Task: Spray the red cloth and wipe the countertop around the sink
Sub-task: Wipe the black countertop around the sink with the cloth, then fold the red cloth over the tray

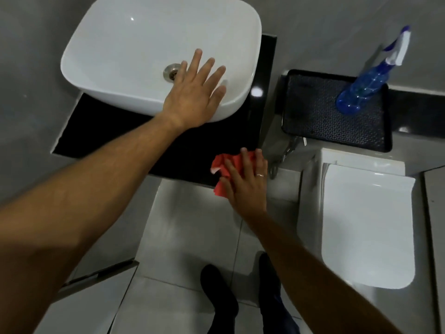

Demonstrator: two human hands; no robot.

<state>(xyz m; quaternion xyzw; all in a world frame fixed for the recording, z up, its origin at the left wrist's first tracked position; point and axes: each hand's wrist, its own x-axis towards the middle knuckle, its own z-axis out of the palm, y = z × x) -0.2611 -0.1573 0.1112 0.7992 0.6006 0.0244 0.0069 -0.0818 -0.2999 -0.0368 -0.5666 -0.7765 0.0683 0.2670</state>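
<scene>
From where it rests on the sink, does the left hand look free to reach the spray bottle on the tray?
Probably not easily. The left hand lies flat on the sink rim, and the spray bottle stands on the tray far to the right. Nothing blocks the path, but it would reach across the body.

dim, soft, wide-angle edge distortion

Red cloth [222, 168] on black worktop [192, 150], white sink [120, 56], blue spray bottle [361, 90], black honeycomb-patterned tray [320, 121].
</scene>
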